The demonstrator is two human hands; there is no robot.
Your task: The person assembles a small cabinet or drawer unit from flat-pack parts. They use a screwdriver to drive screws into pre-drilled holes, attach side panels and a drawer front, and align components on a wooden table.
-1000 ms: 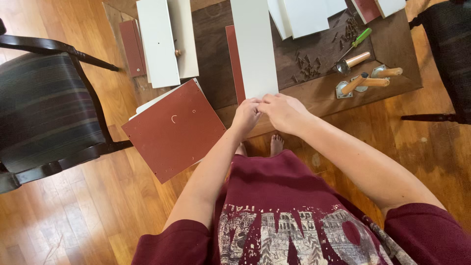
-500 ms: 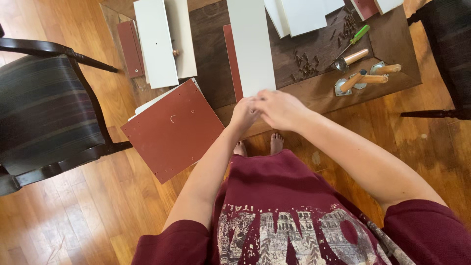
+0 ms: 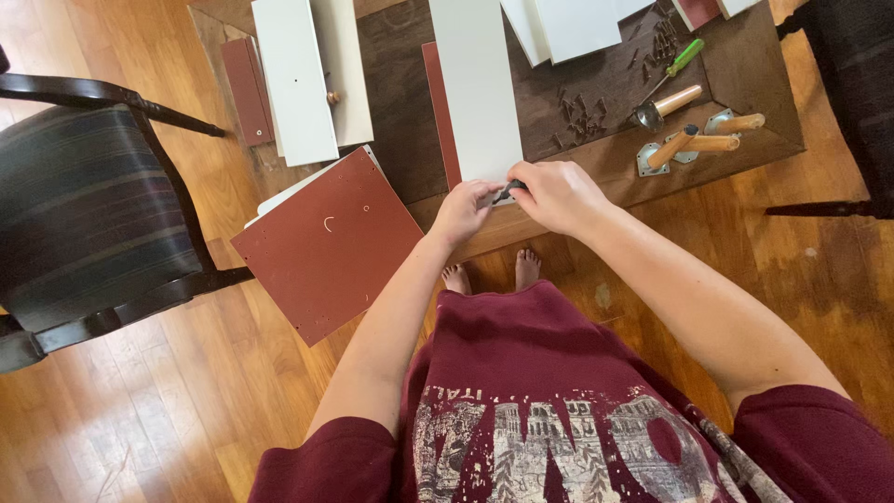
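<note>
Hands pinching small dark fitting, white panel end, brown table

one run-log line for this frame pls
left hand: steadies near end of long white board | right hand: pinches small dark fitting at board's end | beside: square red-brown panel

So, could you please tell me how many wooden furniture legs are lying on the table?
3. One leg lies below the green screwdriver. A second is at the right edge, and a third sits just below it. More may be hidden beyond the frame.
</note>
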